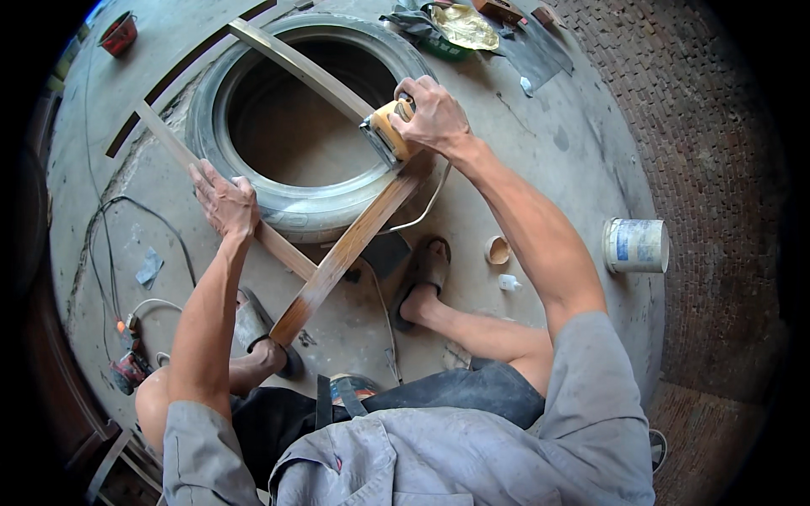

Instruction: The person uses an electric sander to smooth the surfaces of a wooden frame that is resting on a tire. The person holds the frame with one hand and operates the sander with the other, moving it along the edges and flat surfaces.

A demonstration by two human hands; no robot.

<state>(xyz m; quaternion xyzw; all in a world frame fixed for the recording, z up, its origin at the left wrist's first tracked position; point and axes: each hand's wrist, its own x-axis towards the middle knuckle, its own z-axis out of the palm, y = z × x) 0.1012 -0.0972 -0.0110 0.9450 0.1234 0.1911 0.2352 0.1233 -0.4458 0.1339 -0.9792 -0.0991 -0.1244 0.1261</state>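
A wooden frame of joined bars lies tilted across a large grey tyre. My left hand is wrapped round the frame's left bar, just outside the tyre's rim. My right hand grips a yellow power sander from above. The sander is at the right corner of the frame, where two bars meet, and its flat pad seems to touch the wood there. My right fingers hide part of its body. A pale cord runs down from it toward my feet.
Near my right foot stand an open round tub and a small white bottle. A white bucket is farther right. Dark cables and a red power tool lie at left. A red basket stands far left.
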